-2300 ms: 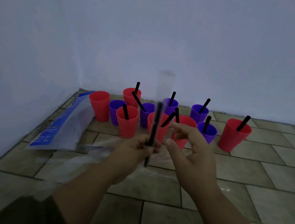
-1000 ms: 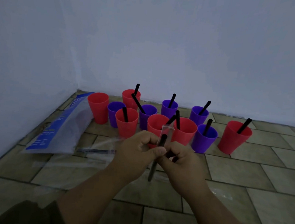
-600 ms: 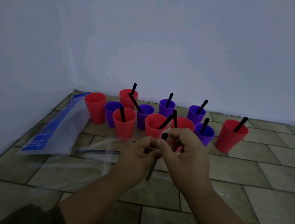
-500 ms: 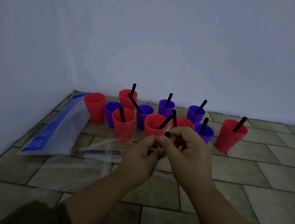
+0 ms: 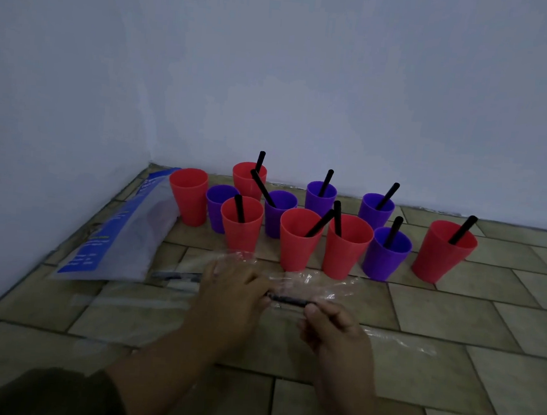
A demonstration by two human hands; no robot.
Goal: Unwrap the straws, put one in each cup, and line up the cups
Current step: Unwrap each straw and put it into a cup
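Both grips on straw [image 5: 288,299]: it lies level, long axis L–R, low over the floor [image 5: 453,319]. Left hand [image 5: 233,289] curls over its left end, right hand [image 5: 331,323] pinches the right end. Clear wrapper [image 5: 312,280] is bunched round it, prob. not yet off. Empty red cup [image 5: 188,197] & purple cup [image 5: 220,203] sit up-left, nearer left hand. Tiled floor, wall corner behind, bag [image 5: 116,237] at left.

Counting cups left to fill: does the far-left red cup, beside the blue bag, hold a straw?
No straw: nothing rises above the rim of the far-left red cup, unlike the other red cups.
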